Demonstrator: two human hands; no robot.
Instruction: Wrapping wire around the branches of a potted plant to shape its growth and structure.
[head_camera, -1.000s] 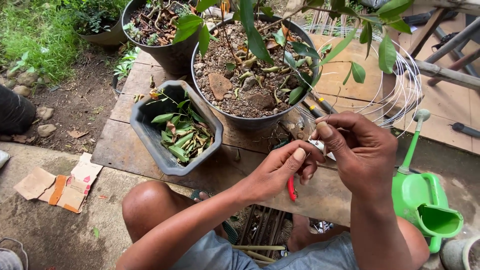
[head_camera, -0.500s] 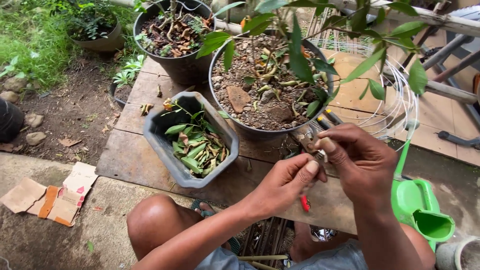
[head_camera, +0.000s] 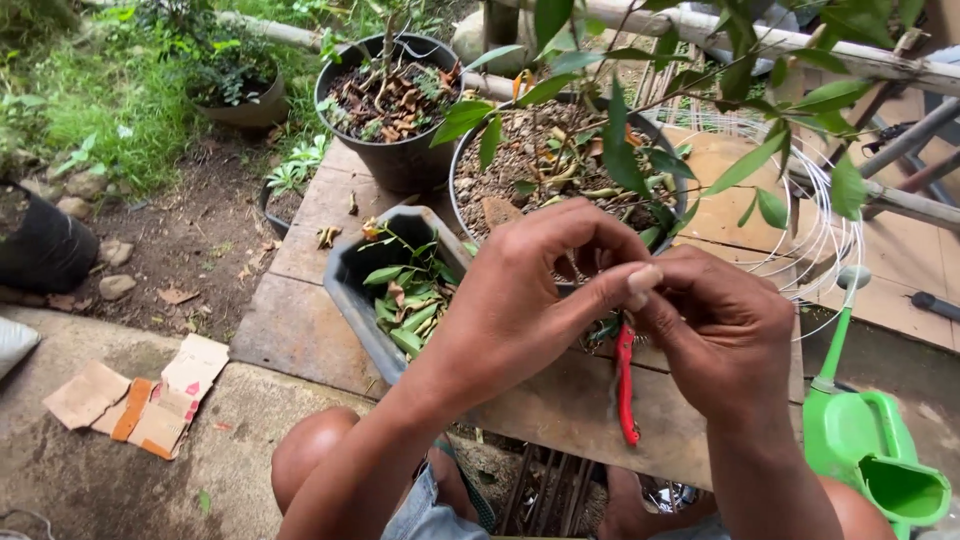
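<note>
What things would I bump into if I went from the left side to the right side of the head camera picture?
Black pot at the edge → torn cardboard pieces → grey rectangular planter → left hand → red-handled tool → right hand → green watering can.

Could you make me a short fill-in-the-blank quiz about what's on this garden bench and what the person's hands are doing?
1. The tool with red handles hangs below the person's left hand and right hand, which meet in front of the big round ____ plant pot.
2. The plastic watering can at lower right is ____.
3. The rectangular grey planter holds cut green ____.

Missing words: black; green; leaves
</note>
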